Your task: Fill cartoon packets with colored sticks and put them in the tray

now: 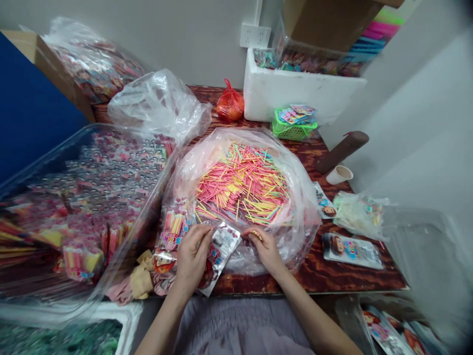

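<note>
My left hand (194, 256) is closed, thumb and fingers pinching the upper edge of a silver printed pouch (224, 244) that lies tilted near the table's front edge. Closed around a few thin sticks, my right hand (265, 250) is at the pouch's right corner; yellow ends show between its fingers. Whether its fingertips also grip the pouch, I cannot tell. Just beyond both hands, a wide-open clear plastic bag (306, 197) holds a heap of pink, yellow and green sticks (244, 180). Beside my left hand lie a filled clear packet (173, 229) and another printed pouch (162, 261).
A large clear bin (148, 209) of filled packets stands left. A crumpled plastic bag (158, 103), red bag (230, 106) and green basket (291, 130) are behind. On the right are a paper cup (339, 174), brown flask (343, 150), small bag (358, 212) and silver pouch (353, 250).
</note>
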The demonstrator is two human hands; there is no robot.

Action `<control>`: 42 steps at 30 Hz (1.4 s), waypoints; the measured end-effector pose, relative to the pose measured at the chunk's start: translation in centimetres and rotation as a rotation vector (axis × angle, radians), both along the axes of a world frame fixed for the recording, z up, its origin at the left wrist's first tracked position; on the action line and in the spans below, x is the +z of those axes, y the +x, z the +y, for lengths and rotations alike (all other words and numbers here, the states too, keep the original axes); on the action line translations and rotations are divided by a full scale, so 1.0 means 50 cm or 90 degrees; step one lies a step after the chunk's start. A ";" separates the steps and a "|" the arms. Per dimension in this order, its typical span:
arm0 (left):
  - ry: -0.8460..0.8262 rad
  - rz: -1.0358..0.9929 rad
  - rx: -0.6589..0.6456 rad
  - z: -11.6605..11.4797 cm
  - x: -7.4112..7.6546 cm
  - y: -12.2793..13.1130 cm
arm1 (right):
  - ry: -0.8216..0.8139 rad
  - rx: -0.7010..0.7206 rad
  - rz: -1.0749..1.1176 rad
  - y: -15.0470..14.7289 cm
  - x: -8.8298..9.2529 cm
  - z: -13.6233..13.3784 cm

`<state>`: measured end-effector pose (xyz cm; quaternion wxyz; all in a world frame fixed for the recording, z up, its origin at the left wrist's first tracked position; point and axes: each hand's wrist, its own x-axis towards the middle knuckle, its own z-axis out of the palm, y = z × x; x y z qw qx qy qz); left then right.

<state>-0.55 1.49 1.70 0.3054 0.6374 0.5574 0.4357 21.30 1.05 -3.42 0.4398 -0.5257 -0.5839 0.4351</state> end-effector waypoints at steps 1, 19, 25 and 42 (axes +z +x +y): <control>-0.005 -0.002 -0.006 0.000 -0.002 0.000 | 0.000 -0.001 -0.002 0.000 0.001 0.000; -0.108 -0.103 -0.046 0.009 -0.011 0.030 | -0.066 -0.114 0.343 -0.028 0.104 0.068; -0.202 -0.211 -0.041 0.013 -0.010 0.038 | -0.144 0.023 0.447 -0.084 0.160 0.108; -0.164 -0.365 0.004 -0.005 -0.020 0.015 | 0.061 -0.037 0.023 -0.140 0.187 0.007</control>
